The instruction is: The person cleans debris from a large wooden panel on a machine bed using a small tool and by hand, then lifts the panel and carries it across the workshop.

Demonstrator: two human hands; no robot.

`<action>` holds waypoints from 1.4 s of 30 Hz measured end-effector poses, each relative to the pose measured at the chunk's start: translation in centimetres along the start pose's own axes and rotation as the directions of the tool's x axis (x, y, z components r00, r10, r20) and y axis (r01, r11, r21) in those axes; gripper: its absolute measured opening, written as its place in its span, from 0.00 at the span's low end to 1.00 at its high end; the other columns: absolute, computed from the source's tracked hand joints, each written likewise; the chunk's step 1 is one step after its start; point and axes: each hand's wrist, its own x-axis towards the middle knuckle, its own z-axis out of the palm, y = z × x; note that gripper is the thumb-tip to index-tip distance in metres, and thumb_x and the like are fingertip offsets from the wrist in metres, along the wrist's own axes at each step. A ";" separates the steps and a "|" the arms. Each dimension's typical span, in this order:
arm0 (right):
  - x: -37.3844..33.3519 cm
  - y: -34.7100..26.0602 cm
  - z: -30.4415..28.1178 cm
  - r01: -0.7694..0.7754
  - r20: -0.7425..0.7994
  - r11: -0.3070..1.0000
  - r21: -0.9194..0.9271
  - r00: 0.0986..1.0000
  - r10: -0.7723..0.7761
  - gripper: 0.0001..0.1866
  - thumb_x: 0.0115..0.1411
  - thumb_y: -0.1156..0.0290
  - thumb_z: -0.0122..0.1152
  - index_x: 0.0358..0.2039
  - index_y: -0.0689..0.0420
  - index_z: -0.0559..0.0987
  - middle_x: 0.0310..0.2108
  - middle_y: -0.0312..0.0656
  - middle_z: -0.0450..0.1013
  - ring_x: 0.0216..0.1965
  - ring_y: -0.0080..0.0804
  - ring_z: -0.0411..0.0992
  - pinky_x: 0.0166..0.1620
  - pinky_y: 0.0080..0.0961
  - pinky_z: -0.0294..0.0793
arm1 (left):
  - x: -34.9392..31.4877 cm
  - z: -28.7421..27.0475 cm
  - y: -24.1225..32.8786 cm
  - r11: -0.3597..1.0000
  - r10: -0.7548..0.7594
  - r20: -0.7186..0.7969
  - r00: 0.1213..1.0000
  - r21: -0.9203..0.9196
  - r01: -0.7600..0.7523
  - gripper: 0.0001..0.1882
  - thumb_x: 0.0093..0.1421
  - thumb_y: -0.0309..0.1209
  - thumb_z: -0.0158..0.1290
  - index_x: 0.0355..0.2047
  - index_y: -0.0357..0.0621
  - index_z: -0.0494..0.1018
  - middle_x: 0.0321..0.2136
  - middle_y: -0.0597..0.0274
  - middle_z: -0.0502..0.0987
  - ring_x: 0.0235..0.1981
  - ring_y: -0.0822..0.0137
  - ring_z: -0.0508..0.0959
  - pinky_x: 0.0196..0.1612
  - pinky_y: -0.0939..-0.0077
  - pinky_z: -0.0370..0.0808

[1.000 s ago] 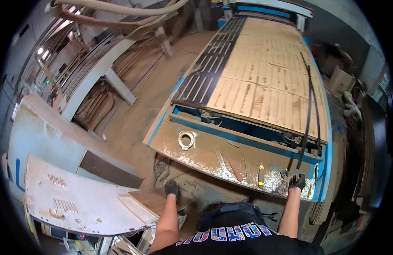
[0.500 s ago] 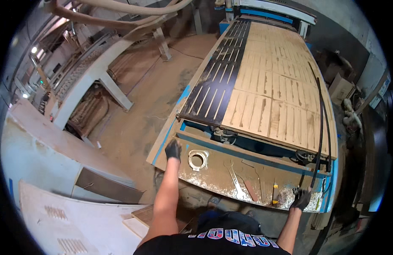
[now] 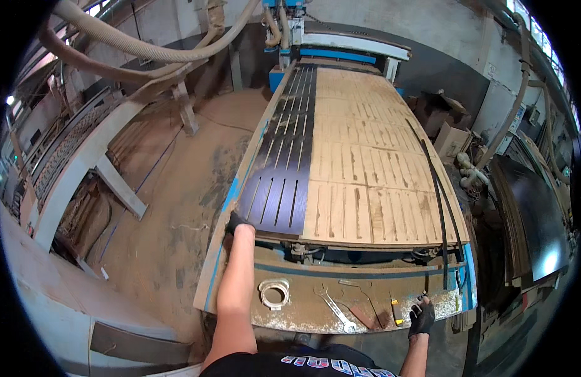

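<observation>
My left hand (image 3: 240, 221), in a black glove, is at the near left corner of a dark slotted panel (image 3: 274, 204). Its fingers are closed on the panel's edge, partly hidden by the hand itself. Through the near slots shows dark instead of pale. My right hand (image 3: 421, 315), also gloved with bare fingertips, hovers by the front ledge (image 3: 309, 276), fingers bent and apart. Just beyond its fingertips is a small dark object, too small to name. Left of it lie a yellow-and-black utility knife (image 3: 397, 312) and a wrench (image 3: 336, 311).
Pale grooved boards (image 3: 372, 157) cover the rest of the machine bed. Two long black strips (image 3: 436, 188) lie along its right side. A ring-shaped clamp (image 3: 274, 294) sits on the ledge. Beyond stands a white-and-blue gantry (image 3: 359, 47); dark sheets (image 3: 532, 213) lean at right.
My left hand has moved forward from the front ledge to the panel's corner. The panel's near slots have turned from pale to dark. My right hand has shifted away from the black strip's end.
</observation>
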 end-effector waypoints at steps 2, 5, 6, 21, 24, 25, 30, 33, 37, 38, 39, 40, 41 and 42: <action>0.0 1.7 1.9 -0.058 0.080 0.998 0.004 0.995 0.057 0.16 0.58 0.60 0.58 0.48 0.45 0.73 0.33 0.32 0.72 0.34 0.29 0.71 0.36 0.28 0.67 | -0.2 0.7 -0.1 0.996 0.039 -0.251 0.967 -0.063 -0.056 0.19 0.61 0.41 0.49 0.46 0.41 0.72 0.44 0.52 0.77 0.44 0.56 0.77 0.48 0.62 0.74; -2.4 2.1 6.5 -0.169 0.166 0.985 0.022 0.973 0.163 0.17 0.59 0.58 0.59 0.47 0.47 0.72 0.32 0.34 0.72 0.34 0.32 0.72 0.35 0.30 0.71 | -3.5 5.1 -1.4 0.982 0.148 -0.529 0.836 0.180 -0.060 0.21 0.53 0.36 0.61 0.43 0.38 0.71 0.40 0.51 0.78 0.38 0.59 0.78 0.39 0.66 0.77; -2.6 2.0 7.6 -0.184 0.210 0.983 0.021 0.962 0.175 0.18 0.59 0.60 0.60 0.49 0.50 0.72 0.33 0.37 0.72 0.35 0.35 0.73 0.35 0.31 0.73 | -5.7 8.1 -1.7 0.974 0.138 -0.552 0.823 0.228 -0.010 0.20 0.51 0.34 0.64 0.41 0.38 0.72 0.37 0.52 0.78 0.34 0.61 0.78 0.34 0.66 0.77; -1.5 -3.5 30.3 -0.383 0.589 0.784 0.489 0.808 0.028 0.45 0.61 0.45 0.55 0.66 0.59 0.47 0.61 0.56 0.55 0.63 0.51 0.56 0.64 0.41 0.60 | -25.5 20.3 -9.1 0.918 -0.093 0.139 0.986 0.395 0.031 0.06 0.55 0.25 0.59 0.32 0.41 0.73 0.19 0.61 0.77 0.15 0.74 0.72 0.18 0.82 0.68; 2.7 -5.1 31.1 -0.288 0.685 0.791 0.540 0.696 -0.214 0.27 0.66 0.52 0.51 0.56 0.59 0.68 0.55 0.47 0.67 0.57 0.42 0.65 0.57 0.39 0.67 | -30.4 22.3 -12.9 0.890 -0.098 0.295 0.950 0.453 -0.049 0.12 0.57 0.23 0.55 0.43 0.37 0.74 0.25 0.61 0.78 0.22 0.73 0.76 0.25 0.81 0.72; 6.8 -3.9 30.4 -0.322 0.569 0.808 0.493 0.822 -0.020 0.23 0.67 0.55 0.46 0.54 0.60 0.70 0.51 0.47 0.70 0.49 0.43 0.69 0.51 0.38 0.70 | -32.0 23.7 -14.2 0.896 -0.161 0.430 0.888 0.441 -0.050 0.15 0.58 0.23 0.54 0.47 0.36 0.73 0.26 0.62 0.78 0.24 0.73 0.76 0.27 0.81 0.72; 7.7 -1.2 30.4 -0.316 0.316 0.881 0.352 0.926 0.206 0.14 0.61 0.71 0.54 0.47 0.60 0.73 0.39 0.48 0.74 0.37 0.43 0.74 0.39 0.40 0.76 | -32.0 24.0 -16.4 0.946 -0.133 0.476 0.870 0.322 -0.031 0.19 0.58 0.24 0.54 0.50 0.33 0.70 0.30 0.62 0.77 0.27 0.73 0.76 0.32 0.80 0.74; 12.7 -0.9 27.2 -0.028 0.149 0.880 0.475 0.988 -0.049 0.19 0.54 0.80 0.61 0.48 0.59 0.74 0.41 0.46 0.75 0.39 0.44 0.76 0.42 0.41 0.78 | -32.7 21.1 -19.4 0.896 -0.079 0.447 0.891 0.423 -0.134 0.16 0.58 0.25 0.55 0.47 0.34 0.71 0.32 0.59 0.77 0.29 0.71 0.76 0.34 0.79 0.74; 12.6 -2.5 27.9 0.025 0.252 0.931 0.365 0.960 -0.125 0.23 0.52 0.79 0.63 0.51 0.60 0.73 0.40 0.44 0.75 0.37 0.38 0.76 0.39 0.37 0.77 | -29.8 17.0 -20.1 0.802 0.056 0.229 0.972 0.569 -0.181 0.12 0.57 0.27 0.56 0.40 0.33 0.73 0.34 0.59 0.78 0.36 0.70 0.76 0.42 0.77 0.74; 13.3 -2.2 27.7 0.051 0.235 0.931 0.362 0.961 -0.144 0.23 0.52 0.79 0.63 0.50 0.61 0.74 0.40 0.44 0.75 0.37 0.38 0.76 0.40 0.36 0.77 | -29.2 16.8 -20.8 0.809 0.080 0.177 0.981 0.564 -0.168 0.11 0.58 0.29 0.56 0.39 0.36 0.74 0.32 0.62 0.78 0.35 0.71 0.76 0.40 0.76 0.73; 12.7 -1.9 28.6 0.062 0.232 0.933 0.353 0.961 -0.152 0.23 0.52 0.78 0.64 0.50 0.61 0.74 0.40 0.44 0.75 0.37 0.38 0.76 0.40 0.35 0.76 | -27.5 15.9 -21.0 0.806 0.088 0.168 0.982 0.567 -0.169 0.11 0.58 0.29 0.56 0.39 0.36 0.74 0.32 0.62 0.78 0.35 0.71 0.76 0.40 0.76 0.73; 11.9 -1.9 29.4 0.057 0.242 0.934 0.353 0.959 -0.150 0.23 0.52 0.78 0.64 0.50 0.61 0.74 0.40 0.44 0.75 0.37 0.38 0.76 0.40 0.35 0.76 | -26.0 15.4 -20.6 0.812 0.000 0.184 0.983 0.574 -0.107 0.11 0.59 0.32 0.56 0.38 0.37 0.74 0.31 0.63 0.77 0.34 0.71 0.76 0.39 0.77 0.73; 10.9 -1.8 30.4 0.055 0.260 0.925 0.375 0.952 -0.162 0.21 0.53 0.79 0.63 0.49 0.62 0.74 0.40 0.45 0.75 0.37 0.39 0.76 0.40 0.36 0.78 | -24.7 14.6 -20.2 0.813 -0.086 0.198 0.977 0.581 -0.046 0.12 0.59 0.35 0.55 0.37 0.39 0.74 0.30 0.64 0.77 0.33 0.71 0.76 0.38 0.78 0.72; 11.3 -1.8 30.1 0.065 0.252 0.916 0.395 0.951 -0.176 0.19 0.54 0.79 0.62 0.48 0.63 0.74 0.40 0.46 0.75 0.37 0.41 0.76 0.40 0.37 0.79 | -25.1 15.9 -19.8 0.834 -0.209 0.062 0.976 0.532 0.145 0.12 0.61 0.40 0.54 0.36 0.45 0.74 0.26 0.66 0.75 0.30 0.70 0.75 0.32 0.76 0.72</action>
